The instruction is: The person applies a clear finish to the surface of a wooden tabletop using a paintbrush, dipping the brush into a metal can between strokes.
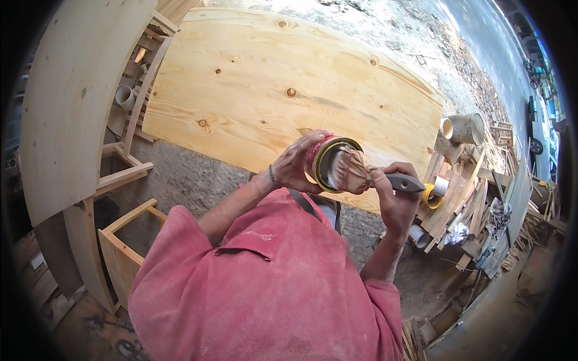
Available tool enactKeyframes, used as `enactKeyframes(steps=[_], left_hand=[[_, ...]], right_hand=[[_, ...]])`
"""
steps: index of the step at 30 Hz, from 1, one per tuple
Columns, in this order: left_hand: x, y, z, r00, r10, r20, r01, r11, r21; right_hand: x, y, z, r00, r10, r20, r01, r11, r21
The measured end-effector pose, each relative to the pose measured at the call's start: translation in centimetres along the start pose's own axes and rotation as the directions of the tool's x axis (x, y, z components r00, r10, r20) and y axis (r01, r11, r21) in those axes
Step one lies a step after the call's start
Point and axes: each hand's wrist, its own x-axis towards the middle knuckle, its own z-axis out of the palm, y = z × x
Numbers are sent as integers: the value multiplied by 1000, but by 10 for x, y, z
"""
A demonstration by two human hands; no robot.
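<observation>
My left hand (293,163) is wrapped round an open round can (320,167) with a gold rim, tilted toward my right side. In my right hand (397,195) is a brush (406,183) with a dark handle that has a hole near its end. The brush head looks wrapped in wrinkled pinkish-beige material, gathered near the handle. It lies at the can's mouth, with its white end partly inside. The can's contents are hard to make out. Just beyond my hands lies a wide, pale wooden panel (253,78) with dark knots.
Wooden frames (123,174) and a large upright board (72,102) stand at the left. At the right are a bucket (466,129), a yellow tape roll (431,196) and a pile of wood offcuts (451,210). A vehicle (542,129) is parked at far right.
</observation>
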Motion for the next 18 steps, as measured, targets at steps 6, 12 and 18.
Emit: enactKeyframes(steps=[6,12,18], left_hand=[[0,7,12,995,-77,66,87,982,-169],[-2,5,20,989,-93,113,111,980,-164],[3,-2,14,969,-198,146,214,971,-103]], right_hand=[[-3,1,35,981,-148,122,183,916,-357],[-14,4,26,957,-286,54,279,847,-453],[-32,15,-19,952,-188,-242,225,964,139]])
